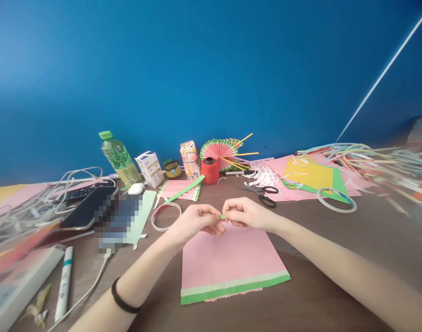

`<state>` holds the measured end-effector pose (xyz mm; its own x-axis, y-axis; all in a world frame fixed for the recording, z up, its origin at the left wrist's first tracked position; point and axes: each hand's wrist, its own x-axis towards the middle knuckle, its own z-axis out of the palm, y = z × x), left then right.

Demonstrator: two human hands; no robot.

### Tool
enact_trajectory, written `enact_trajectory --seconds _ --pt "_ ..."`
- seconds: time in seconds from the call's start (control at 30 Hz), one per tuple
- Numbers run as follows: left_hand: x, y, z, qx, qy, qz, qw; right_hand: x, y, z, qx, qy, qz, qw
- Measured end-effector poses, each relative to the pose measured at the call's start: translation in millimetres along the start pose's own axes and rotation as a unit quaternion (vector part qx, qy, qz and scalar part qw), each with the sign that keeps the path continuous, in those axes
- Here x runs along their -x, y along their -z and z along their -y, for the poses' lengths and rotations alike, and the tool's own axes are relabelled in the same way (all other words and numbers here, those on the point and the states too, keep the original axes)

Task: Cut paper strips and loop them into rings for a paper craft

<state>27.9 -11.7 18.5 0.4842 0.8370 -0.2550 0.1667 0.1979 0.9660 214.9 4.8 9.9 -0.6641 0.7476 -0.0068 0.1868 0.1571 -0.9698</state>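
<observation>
My left hand [197, 223] and right hand [245, 213] each pinch an end of a tiny green strip [223, 216], grip tight so it stays flat. It floats above the pink paper [228, 263] on the bench [335, 276], scissors [262, 193] at one o'clock.

One head camera looks forward and a little down over the brown table [335, 258], close above it, and faces the blue wall [211, 69].

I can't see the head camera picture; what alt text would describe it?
Two bare hands, left hand and right hand, pinch a small green paper piece between them above a pink sheet with a green edge on a brown table. Scissors, tape rings, a red thread spool and a green-capped bottle lie behind.
</observation>
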Motion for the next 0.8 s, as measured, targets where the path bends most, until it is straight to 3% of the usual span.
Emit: enact_trajectory --seconds 0.3,0.8 --pt "0.9 3.3 -3.0 0.012 0.013 -0.025 1.000 1.0 5.5 0.7 -0.061 0.005 -0.008 0.998" --pt "0.7 -2.8 -1.6 -0.028 -0.011 -0.021 0.999 2.9 0.9 2.9 0.044 0.028 -0.016 0.999"
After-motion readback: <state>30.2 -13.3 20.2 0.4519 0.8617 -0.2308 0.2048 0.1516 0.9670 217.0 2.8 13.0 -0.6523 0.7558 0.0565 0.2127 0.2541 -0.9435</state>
